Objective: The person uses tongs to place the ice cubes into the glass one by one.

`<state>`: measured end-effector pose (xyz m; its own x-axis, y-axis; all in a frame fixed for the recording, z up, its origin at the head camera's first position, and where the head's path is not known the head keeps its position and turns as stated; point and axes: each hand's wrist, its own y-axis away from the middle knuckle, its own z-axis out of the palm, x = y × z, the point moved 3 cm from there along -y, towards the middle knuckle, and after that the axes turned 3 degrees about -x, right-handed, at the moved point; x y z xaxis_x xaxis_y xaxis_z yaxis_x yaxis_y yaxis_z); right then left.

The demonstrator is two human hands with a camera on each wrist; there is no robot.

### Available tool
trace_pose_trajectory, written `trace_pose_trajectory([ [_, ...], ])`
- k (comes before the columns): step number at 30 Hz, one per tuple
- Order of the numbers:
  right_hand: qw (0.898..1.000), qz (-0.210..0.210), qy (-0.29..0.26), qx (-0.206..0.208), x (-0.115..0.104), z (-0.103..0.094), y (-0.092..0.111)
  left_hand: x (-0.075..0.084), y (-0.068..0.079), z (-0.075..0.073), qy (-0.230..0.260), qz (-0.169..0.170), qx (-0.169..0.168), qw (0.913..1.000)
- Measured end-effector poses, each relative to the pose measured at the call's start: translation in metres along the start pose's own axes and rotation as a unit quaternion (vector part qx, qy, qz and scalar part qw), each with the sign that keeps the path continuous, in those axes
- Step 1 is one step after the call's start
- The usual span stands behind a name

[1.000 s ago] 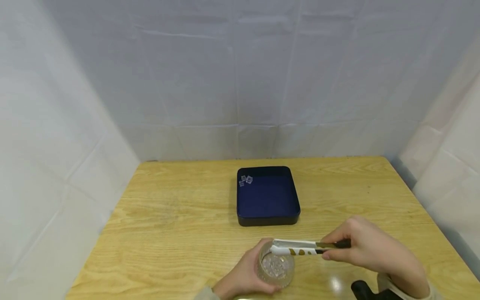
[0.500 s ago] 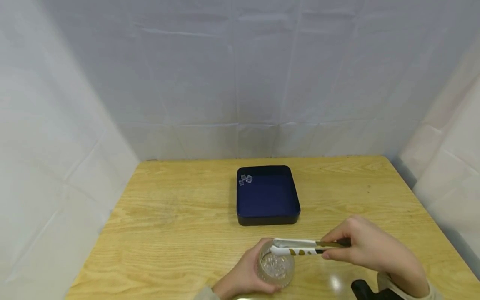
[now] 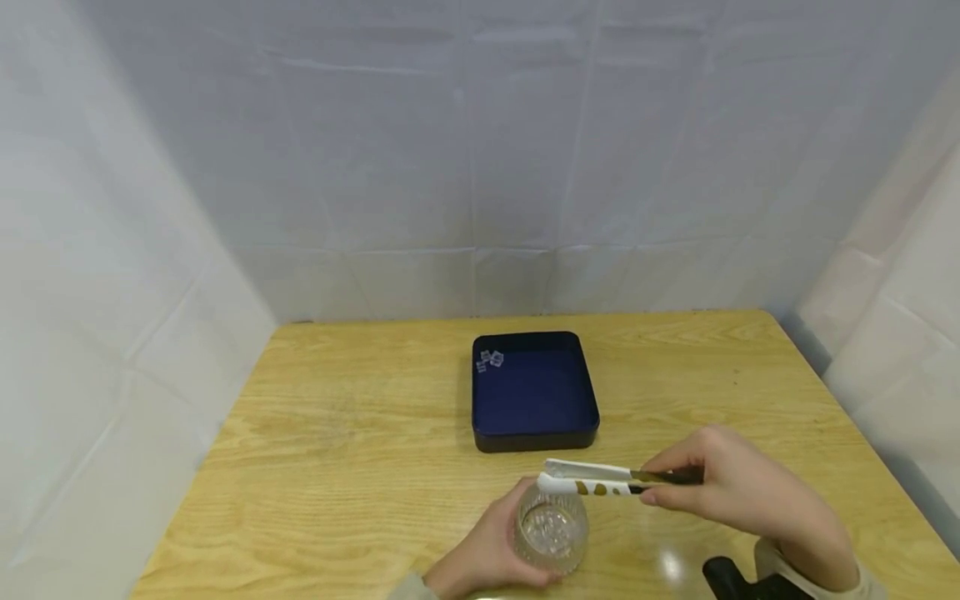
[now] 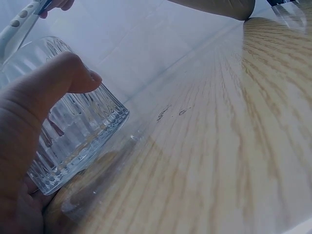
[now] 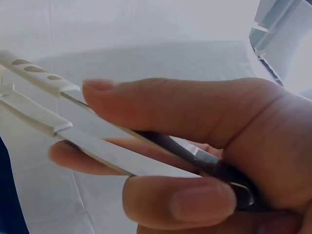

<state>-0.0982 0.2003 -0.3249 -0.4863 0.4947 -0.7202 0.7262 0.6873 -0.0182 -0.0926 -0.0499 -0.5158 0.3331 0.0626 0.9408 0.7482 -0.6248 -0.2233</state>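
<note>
My left hand (image 3: 495,542) grips a ribbed clear glass (image 3: 553,546) near the table's front edge. Clear pieces (image 3: 551,527) lie at the bottom of the glass. In the left wrist view the thumb curls round the glass wall (image 4: 80,124), and the base is close to the wood. My right hand (image 3: 738,487) pinches white-tipped tongs (image 3: 592,479) between thumb and fingers, their heads just above the glass rim. Seen from the right wrist, the two tong arms (image 5: 36,114) stand apart, and I make out nothing between them.
A dark blue square tray (image 3: 536,442) stands behind the glass, with several clear cubes (image 3: 491,359) in its far left corner. The wooden table (image 3: 337,450) is bounded by white sheeting (image 3: 420,283). A black object (image 3: 723,577) is beside my right wrist.
The tongs have risen slightly, from inside the glass mouth to above its rim. My left hand and the glass have stayed in place.
</note>
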Motion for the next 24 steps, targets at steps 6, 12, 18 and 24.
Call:
trace_pose_trajectory([
  [6, 0.999, 0.003, 0.007, 0.034, -0.001, -0.002, -0.005, -0.002, 0.000, -0.001, 0.000, 0.011, 0.000, 0.9999],
  [12, 0.997, 0.021, 0.009, 0.071, 0.000, -0.003, -0.012, -0.003, 0.001, 0.001, 0.007, 0.003, 0.002, 1.0000],
  [18, 0.993, 0.077, 0.009, 0.094, 0.005, -0.004, -0.022, -0.004, 0.001, 0.002, 0.017, -0.002, 0.002, 0.9998],
  [24, 0.985, 0.111, 0.032, 0.129, 0.013, -0.002, -0.038, -0.004, 0.000, 0.001, 0.018, -0.003, -0.001, 0.9998],
])
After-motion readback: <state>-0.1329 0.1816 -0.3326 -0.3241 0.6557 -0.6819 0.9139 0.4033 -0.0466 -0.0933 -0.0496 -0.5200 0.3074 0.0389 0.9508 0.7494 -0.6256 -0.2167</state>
